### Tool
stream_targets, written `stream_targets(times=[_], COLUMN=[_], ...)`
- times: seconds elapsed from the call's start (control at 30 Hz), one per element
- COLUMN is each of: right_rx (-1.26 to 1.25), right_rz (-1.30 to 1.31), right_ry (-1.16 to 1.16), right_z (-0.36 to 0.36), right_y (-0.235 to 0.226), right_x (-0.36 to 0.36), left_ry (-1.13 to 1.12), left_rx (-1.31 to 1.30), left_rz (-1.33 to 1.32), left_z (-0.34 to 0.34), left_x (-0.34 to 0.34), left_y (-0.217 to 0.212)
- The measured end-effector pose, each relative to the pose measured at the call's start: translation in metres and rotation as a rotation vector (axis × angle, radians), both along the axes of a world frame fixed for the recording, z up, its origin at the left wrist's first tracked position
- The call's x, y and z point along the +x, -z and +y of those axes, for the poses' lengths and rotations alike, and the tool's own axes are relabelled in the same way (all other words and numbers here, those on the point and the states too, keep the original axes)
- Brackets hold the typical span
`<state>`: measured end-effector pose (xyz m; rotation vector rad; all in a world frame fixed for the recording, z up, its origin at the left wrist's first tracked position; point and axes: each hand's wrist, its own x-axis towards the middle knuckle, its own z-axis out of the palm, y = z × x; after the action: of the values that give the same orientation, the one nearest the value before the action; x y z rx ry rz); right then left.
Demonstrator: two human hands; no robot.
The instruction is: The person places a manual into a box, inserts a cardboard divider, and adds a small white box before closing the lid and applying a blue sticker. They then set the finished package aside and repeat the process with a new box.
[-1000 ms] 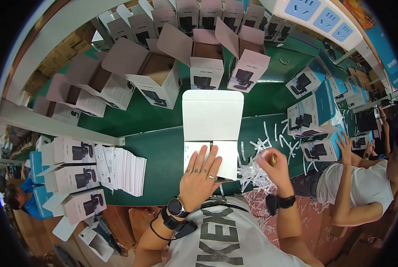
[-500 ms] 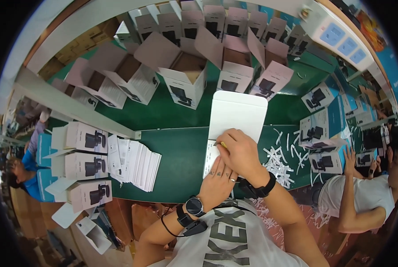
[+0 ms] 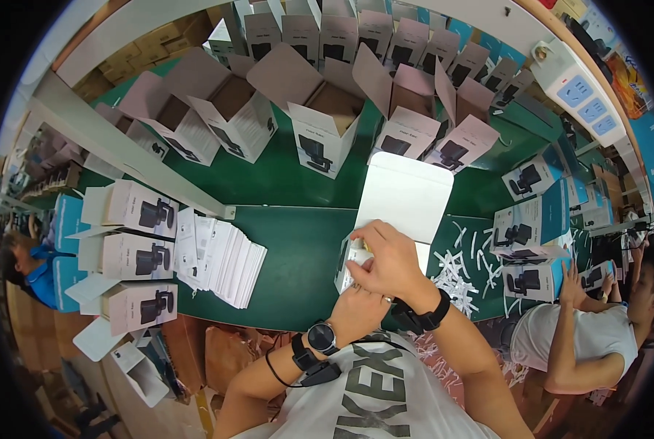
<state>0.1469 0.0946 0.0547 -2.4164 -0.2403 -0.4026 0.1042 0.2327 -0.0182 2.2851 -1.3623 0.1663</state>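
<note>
In front of me on the green table lies a white box (image 3: 345,275) with printing on its side. Its white lid (image 3: 406,196) stands raised on the far side. My right hand (image 3: 393,257) is over the box, thumb and fingers bent in a pinch around a small white and yellowish thing (image 3: 359,254), too covered to name. Against the box's near side, my left hand (image 3: 361,313) has its fingers curled, their tips hidden under my right hand and wrist.
A fanned stack of white printed leaflets (image 3: 228,260) and several product boxes (image 3: 138,256) are to the left. Open boxes (image 3: 325,135) line the back. White paper shreds (image 3: 455,278) lie at the right, near more boxes (image 3: 528,227) and a co-worker (image 3: 583,336).
My right hand has turned and moved slightly nearer me, exposing the white thing at its fingertips. My left hand, flat before, has curled its fingers. The head view has shifted a little.
</note>
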Motion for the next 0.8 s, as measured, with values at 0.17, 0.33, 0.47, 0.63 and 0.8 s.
stream_targets(times=[0.17, 0.33, 0.47, 0.63, 0.8], right_rx=[0.145, -0.035, -0.231, 1.174, 0.822], right_rz=[0.111, 0.230, 0.751, 0.295, 0.457], right_ry=[-0.019, 0.418, 0.331, 0.212, -0.183], right_z=[-0.016, -0.114, -0.134, -0.100, -0.105], right_y=[0.004, -0.021, -0.029, 0.000, -0.008], right_x=[-0.020, -0.071, -0.052, -0.045, -0.104], left_ry=[0.007, -0.003, 0.012, 0.007, 0.035], left_rx=[0.128, 0.017, 0.069, 0.069, -0.264], left_rz=[0.042, -0.076, -0.029, 0.169, 0.557], left_z=[0.011, 0.007, 0.014, 0.026, 0.041], left_x=[0.002, 0.014, 0.017, 0.023, 0.037], left_y=[-0.006, -0.024, -0.028, -0.057, -0.046])
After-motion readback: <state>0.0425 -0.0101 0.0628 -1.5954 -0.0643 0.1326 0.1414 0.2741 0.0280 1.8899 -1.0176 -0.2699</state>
